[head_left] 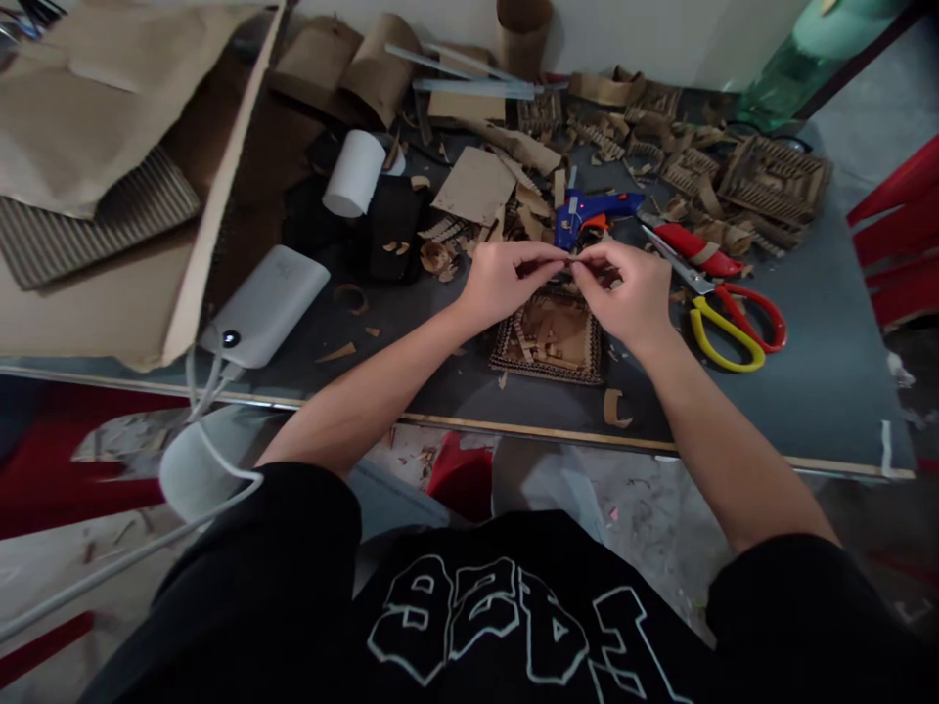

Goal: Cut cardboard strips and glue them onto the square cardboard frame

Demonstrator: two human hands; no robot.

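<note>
While fingertips meet, both hands (568,279) pinch cardboard strip (573,262).

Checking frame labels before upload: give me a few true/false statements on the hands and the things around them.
1. Both hands pinch one small cardboard strip between their fingertips. True: the left hand and right hand meet on it.
2. The hands work above a square cardboard tray. True.
3. The blue glue gun is in the right hand. False: it lies on the table, beyond the hands.
4. The scissors lie to the left of the left hand. False: they lie to the right of the right hand.
5. A white power bank lies left of the hands. True.
</note>
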